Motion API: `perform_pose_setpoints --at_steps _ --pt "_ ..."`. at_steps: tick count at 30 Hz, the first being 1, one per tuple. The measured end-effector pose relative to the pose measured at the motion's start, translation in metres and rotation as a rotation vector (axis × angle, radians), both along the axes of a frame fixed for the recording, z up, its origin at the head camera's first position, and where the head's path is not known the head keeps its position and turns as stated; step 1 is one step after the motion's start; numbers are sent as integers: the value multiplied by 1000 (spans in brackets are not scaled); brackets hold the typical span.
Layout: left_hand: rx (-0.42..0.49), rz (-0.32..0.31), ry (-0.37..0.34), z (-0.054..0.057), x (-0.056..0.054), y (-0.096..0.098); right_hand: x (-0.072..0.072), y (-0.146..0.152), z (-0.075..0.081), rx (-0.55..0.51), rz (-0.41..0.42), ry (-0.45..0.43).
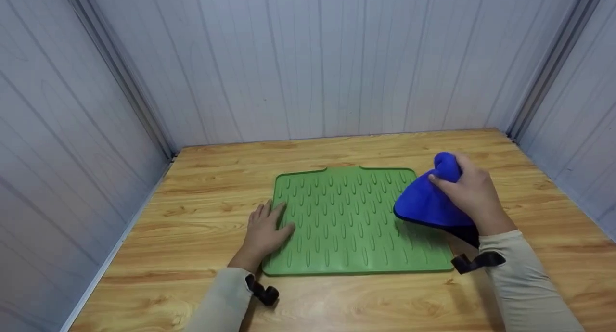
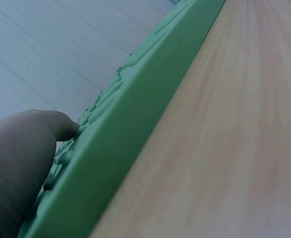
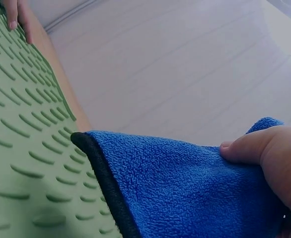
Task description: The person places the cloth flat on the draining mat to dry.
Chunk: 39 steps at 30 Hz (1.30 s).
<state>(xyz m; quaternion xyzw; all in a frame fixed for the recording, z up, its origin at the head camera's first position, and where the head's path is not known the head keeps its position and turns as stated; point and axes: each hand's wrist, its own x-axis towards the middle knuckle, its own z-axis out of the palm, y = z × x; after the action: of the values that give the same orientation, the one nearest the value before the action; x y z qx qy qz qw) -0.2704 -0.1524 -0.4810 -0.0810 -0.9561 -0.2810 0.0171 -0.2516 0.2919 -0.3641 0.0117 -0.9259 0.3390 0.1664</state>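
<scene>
A green ridged mat (image 1: 337, 221) lies flat on the wooden table, its surface covered with raised oval bumps. On its left edge rests my left hand (image 1: 266, 230), fingers spread and thumb on the bumps; the left wrist view shows the thumb (image 2: 61, 124) touching the mat's side rim (image 2: 120, 119). My right hand (image 1: 474, 192) grips a blue towel (image 1: 428, 202) with dark edging, bunched at the top and hanging down over the mat's right side. In the right wrist view the towel (image 3: 185, 183) has a fluffy pile, pinched under the thumb.
The wood-grain table (image 1: 216, 192) extends around the mat on all sides. Pale panelled walls (image 1: 298, 62) stand behind it and to the left and right. A dark strap (image 1: 262, 291) hangs from the left sleeve, and another strap (image 1: 476, 262) from the right.
</scene>
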Motion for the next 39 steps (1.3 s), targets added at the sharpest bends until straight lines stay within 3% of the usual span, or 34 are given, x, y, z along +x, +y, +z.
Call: perform_pose_setpoints --at_steps 23,29,39 --pt "8 3 -9 2 0 1 -14 -57 -7 -50 108 43" --pt "3 -2 -12 2 1 2 -17 -70 -10 -27 132 12" --pt "2 3 -22 1 0 -1 -18 -90 -10 -9 160 50"
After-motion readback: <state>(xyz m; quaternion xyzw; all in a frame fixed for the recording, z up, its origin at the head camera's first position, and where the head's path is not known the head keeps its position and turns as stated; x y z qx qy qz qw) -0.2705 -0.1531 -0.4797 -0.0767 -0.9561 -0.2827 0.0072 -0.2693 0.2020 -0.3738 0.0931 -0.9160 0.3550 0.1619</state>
